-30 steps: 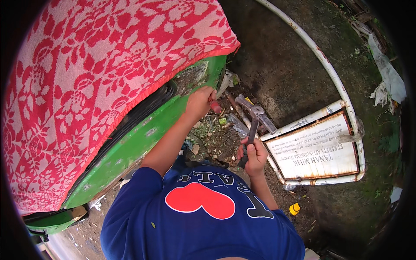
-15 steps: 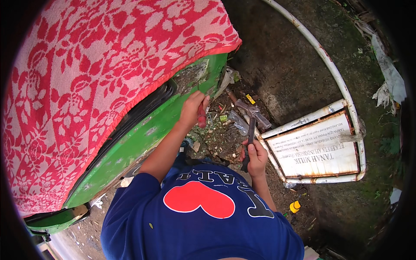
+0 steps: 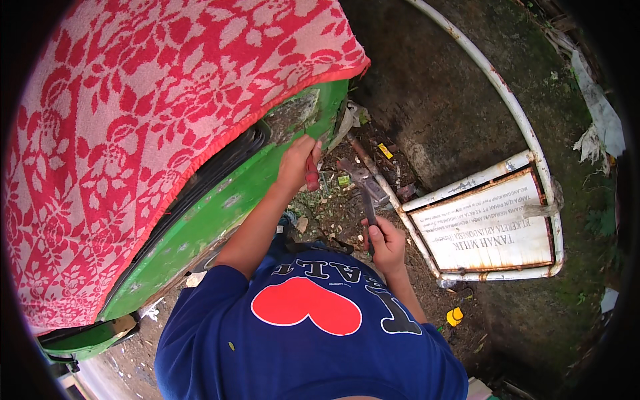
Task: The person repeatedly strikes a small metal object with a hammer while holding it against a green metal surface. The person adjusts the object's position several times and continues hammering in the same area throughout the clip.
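My left hand (image 3: 295,165) is closed round a red-handled tool (image 3: 311,175) at the edge of a green vehicle body panel (image 3: 200,220). The handle's butt sticks out below my fist toward me. The tool's far end is mostly hidden by my fingers, so whether it is a chisel or a screwdriver I cannot tell. In my right hand (image 3: 388,245) is a hammer (image 3: 368,203), gripped by its dark handle. Its metal head, slightly blurred, hangs to the right of the red handle, apart from it. Bare, scraped patches mark the green paint.
A red and pink floral towel (image 3: 167,100) drapes over the vehicle at left. To the right lies a white, rusty tubular frame with a sign board (image 3: 480,223). Litter, stones and a yellow plastic piece (image 3: 454,317) are scattered on the ground (image 3: 327,220).
The hammer and my right hand have moved left, bringing the head closer to the red handle. My left hand and its tool have barely shifted.
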Available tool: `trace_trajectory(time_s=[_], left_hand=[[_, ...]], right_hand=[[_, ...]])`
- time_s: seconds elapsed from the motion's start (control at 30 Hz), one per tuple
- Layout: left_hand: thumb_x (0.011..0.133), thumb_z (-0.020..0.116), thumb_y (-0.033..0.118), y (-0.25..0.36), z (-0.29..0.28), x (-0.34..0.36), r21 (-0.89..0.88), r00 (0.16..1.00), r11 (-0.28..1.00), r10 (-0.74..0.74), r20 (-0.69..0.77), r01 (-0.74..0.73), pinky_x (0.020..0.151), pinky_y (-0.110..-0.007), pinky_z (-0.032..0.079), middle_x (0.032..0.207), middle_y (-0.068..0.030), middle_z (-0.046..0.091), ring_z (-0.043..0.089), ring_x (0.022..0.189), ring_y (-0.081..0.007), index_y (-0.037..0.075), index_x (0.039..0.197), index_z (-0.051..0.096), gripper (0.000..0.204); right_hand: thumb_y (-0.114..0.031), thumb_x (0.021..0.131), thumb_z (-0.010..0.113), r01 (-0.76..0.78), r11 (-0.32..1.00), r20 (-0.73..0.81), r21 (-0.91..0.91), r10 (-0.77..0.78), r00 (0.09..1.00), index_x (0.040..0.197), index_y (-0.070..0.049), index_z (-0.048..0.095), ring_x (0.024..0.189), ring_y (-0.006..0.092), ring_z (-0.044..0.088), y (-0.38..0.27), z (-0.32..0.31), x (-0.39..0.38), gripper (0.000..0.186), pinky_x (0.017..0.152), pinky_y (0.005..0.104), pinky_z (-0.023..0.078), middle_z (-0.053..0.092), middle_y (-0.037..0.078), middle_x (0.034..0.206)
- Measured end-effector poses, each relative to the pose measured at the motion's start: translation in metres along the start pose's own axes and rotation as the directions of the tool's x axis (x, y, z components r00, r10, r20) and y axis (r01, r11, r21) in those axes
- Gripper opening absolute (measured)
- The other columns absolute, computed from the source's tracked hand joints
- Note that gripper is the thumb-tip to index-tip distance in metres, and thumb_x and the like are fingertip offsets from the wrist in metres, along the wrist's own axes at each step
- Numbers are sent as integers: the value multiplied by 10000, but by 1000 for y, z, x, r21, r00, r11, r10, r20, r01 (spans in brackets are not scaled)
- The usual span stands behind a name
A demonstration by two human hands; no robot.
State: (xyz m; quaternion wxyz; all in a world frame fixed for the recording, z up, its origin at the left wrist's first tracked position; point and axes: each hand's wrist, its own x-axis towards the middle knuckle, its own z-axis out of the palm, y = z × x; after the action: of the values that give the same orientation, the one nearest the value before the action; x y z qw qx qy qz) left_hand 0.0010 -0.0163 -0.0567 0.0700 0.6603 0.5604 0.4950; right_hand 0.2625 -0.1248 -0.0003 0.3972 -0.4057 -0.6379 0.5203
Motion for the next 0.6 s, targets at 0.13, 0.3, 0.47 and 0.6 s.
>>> trace_trajectory(time_s=[0.13,0.3,0.47,0.6], left_hand=[[935,590,96,0,1,5,-36,999,999,-40,-1,40,647,-479,409,758,-183,478,508,726,-408,6,816,457,200],[938,587,90,4,4,3,-37,1000,999,-6,-3,6,637,-464,405,747,-197,465,492,693,-407,-3,823,461,194],[941,599,58,3,4,8,-99,996,995,-28,-81,20,586,-400,386,725,-182,392,416,643,-362,-17,806,427,231],[940,598,56,0,6,7,-48,997,999,15,-78,-19,590,-403,388,726,-188,393,415,642,-366,-15,803,429,229]], right_hand=[[-250,952,636,503,834,110,-227,-491,864,1033,35,664,582,222,639,-5,0,4,298,553,327,490,616,121,671],[-189,924,647,167,897,129,-410,-124,984,1052,21,665,605,288,647,-11,10,18,247,564,358,489,657,146,739],[-184,918,652,345,895,138,-282,-319,938,1043,26,670,626,287,646,1,3,6,245,581,346,490,662,149,765],[-180,912,657,201,923,123,-327,-170,978,1043,29,671,633,290,650,0,9,6,247,591,336,497,670,146,772]])
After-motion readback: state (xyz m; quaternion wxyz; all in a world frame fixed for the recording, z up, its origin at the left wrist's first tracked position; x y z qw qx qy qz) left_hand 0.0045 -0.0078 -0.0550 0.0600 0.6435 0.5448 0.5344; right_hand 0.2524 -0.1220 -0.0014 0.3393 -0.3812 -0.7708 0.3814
